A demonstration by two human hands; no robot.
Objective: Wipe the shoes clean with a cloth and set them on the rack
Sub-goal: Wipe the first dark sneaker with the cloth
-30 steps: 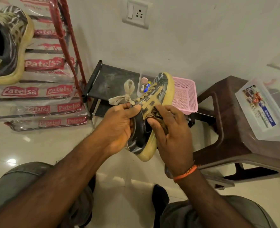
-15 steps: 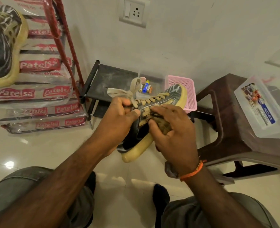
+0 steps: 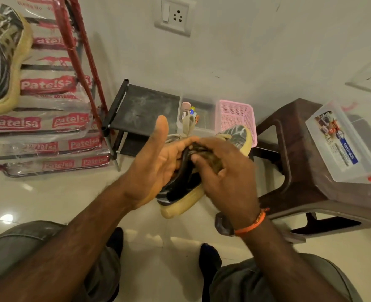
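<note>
A dark sneaker (image 3: 181, 196) with pale streaks, beige laces and a yellowed sole is held in front of me, toe pointing right and away. My left hand (image 3: 156, 162) holds it at the collar, fingers curled round the upper edge and thumb sticking up. My right hand (image 3: 223, 173) presses a brownish cloth (image 3: 210, 162) against the lace area, fingers curled over it. The matching sneaker (image 3: 1, 59) sits on the rack (image 3: 49, 88) at the upper left, on shelves wrapped in printed plastic.
A low black stand (image 3: 145, 107) against the wall carries a clear box of small items (image 3: 191, 114) and a pink basket (image 3: 234, 116). A brown plastic stool (image 3: 293, 162) with a clear lidded box (image 3: 341, 147) stands at the right. My knees are at the bottom.
The sneaker has rotated so its toe points further right and lower. My left thumb has lifted off the laces and my right hand with the cloth has slid up over the tongue.
</note>
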